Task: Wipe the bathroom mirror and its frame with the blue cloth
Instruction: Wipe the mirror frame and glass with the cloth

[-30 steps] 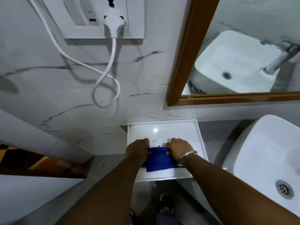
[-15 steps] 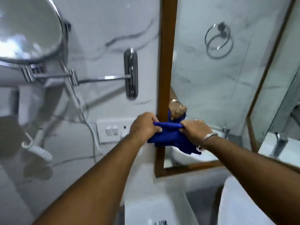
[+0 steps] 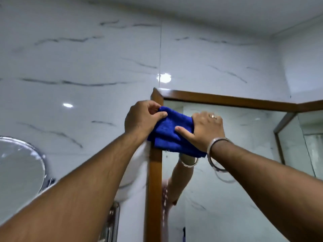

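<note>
A folded blue cloth (image 3: 172,131) is pressed against the upper left corner of the bathroom mirror (image 3: 236,154), covering part of its brown wooden frame (image 3: 154,180). My left hand (image 3: 141,119) pinches the cloth's upper left edge, over the frame. My right hand (image 3: 205,129), with a ring and a metal bangle at the wrist, lies flat on the cloth's right side, over the glass. The mirror shows the reflection of an arm below the cloth.
White marble-look tiles (image 3: 78,67) cover the wall left of and above the mirror. A round chrome shaving mirror (image 3: 19,166) hangs at the lower left, with its wall bracket (image 3: 111,222) beside the frame. A second framed panel (image 3: 300,145) meets the mirror at the right.
Both hands lifted the blue cloth from the white tray by the sink, up along the left frame to the mirror's top left corner. My view tilted upward with them.
</note>
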Tool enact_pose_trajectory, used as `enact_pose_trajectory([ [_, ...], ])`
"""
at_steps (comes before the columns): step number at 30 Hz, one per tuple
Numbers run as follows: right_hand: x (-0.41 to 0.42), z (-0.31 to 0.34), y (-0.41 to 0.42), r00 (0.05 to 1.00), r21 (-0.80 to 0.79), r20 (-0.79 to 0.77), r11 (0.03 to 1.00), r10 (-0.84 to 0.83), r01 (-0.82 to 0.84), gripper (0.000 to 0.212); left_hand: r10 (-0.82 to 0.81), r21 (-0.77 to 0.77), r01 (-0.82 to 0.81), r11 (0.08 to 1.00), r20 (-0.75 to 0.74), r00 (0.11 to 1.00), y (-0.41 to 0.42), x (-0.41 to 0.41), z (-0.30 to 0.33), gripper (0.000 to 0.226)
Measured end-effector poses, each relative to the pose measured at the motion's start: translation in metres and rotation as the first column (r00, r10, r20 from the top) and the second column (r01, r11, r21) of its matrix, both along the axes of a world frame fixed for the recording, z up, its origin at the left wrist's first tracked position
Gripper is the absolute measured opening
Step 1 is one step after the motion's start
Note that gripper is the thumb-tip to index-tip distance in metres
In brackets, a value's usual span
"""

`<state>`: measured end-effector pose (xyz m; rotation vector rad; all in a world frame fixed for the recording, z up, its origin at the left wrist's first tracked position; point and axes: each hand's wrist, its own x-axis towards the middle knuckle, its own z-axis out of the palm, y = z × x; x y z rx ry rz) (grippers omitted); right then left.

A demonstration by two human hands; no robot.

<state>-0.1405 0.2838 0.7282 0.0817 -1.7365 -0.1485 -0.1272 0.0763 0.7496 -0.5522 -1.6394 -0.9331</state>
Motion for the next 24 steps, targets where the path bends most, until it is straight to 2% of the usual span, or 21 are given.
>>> enact_pose_trajectory([
  [2,-0.009,0.029,-0.009,0.999,-0.026,-0.046,0.999,-0.026,0.025,0.069,0.124,0.013,-0.123,0.992,-0.064,0.990,-0.001,-0.006,0.025,0.017],
  [4,-0.018,0.048,-0.020,0.996,0.004,-0.064,0.998,0.055,-0.055,0.058,0.244,0.009,-0.245,0.969,-0.111,0.963,-0.004,-0.014,0.040,0.020],
  [6,-0.026,0.055,-0.032,0.985,0.161,-0.099,0.979,0.144,-0.127,0.057,0.339,0.007,-0.342,0.940,-0.163,0.927,-0.007,-0.022,0.045,0.031],
  [8,-0.032,0.052,-0.040,0.974,0.311,-0.147,0.943,0.174,-0.121,0.059,0.385,0.001,-0.391,0.920,-0.174,0.906,-0.009,-0.028,0.037,0.048],
  [11,-0.041,0.052,-0.042,0.927,0.341,-0.227,0.916,0.299,-0.212,0.052,0.432,-0.060,-0.455,0.888,-0.223,0.874,-0.018,-0.037,-0.003,0.060],
  [14,-0.047,0.051,-0.040,0.858,0.383,-0.309,0.879,0.410,-0.282,0.041,0.526,-0.217,-0.609,0.763,-0.340,0.780,-0.040,-0.050,-0.056,0.065],
  [17,-0.051,0.049,-0.039,0.840,0.421,-0.374,0.879,0.392,-0.223,0.035,0.562,-0.399,-0.677,0.618,-0.378,0.736,-0.059,-0.061,-0.079,0.073],
  [19,-0.052,0.049,-0.037,0.858,0.402,-0.316,0.876,0.404,-0.265,0.036,0.574,-0.435,-0.686,0.583,-0.377,0.727,-0.061,-0.063,-0.077,0.072],
  [21,-0.054,0.045,-0.037,0.898,0.353,-0.140,0.868,0.417,-0.349,0.046,0.581,-0.438,-0.694,0.571,-0.382,0.719,-0.061,-0.068,-0.075,0.072],
  [24,-0.054,0.040,-0.034,0.959,0.339,0.013,0.901,0.283,-0.270,0.070,0.584,-0.423,-0.707,0.567,-0.400,0.707,-0.062,-0.074,-0.077,0.073],
])
